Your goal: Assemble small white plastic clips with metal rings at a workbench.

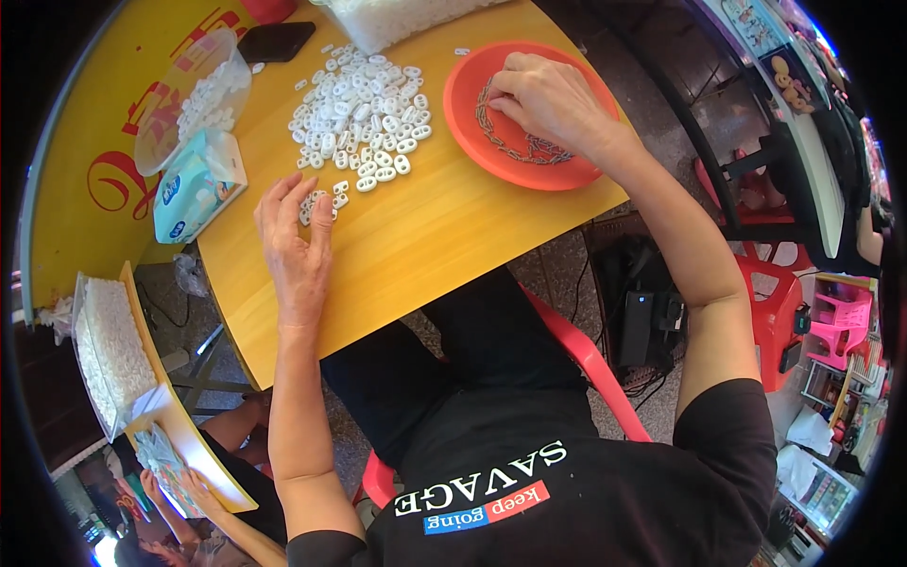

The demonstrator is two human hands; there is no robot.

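Observation:
My right hand (548, 99) reaches into a red plastic bowl (458, 123) at the table's right side, fingertips pressed together. Whatever they pinch is hidden. Small dull metal pieces (515, 153) lie in a chain-like curve on the bowl's bottom, beside and below those fingers. At the left, my left hand (298, 250) rests over the yellow table with fingers apart. Some small white pieces with holes (339, 195) lie beside its thumb, partly covered by it. Beyond them spreads a heap of white oval plastic pieces (359, 104), each with two holes.
A clear tub of white pieces (213, 99) and a blue tissue pack (198, 184) stand at left. Behind are a dark phone (276, 42) and a large clear bag of white pieces (397, 19). Another person's hands (179, 487) work at lower left. A red stool (770, 317) stands right.

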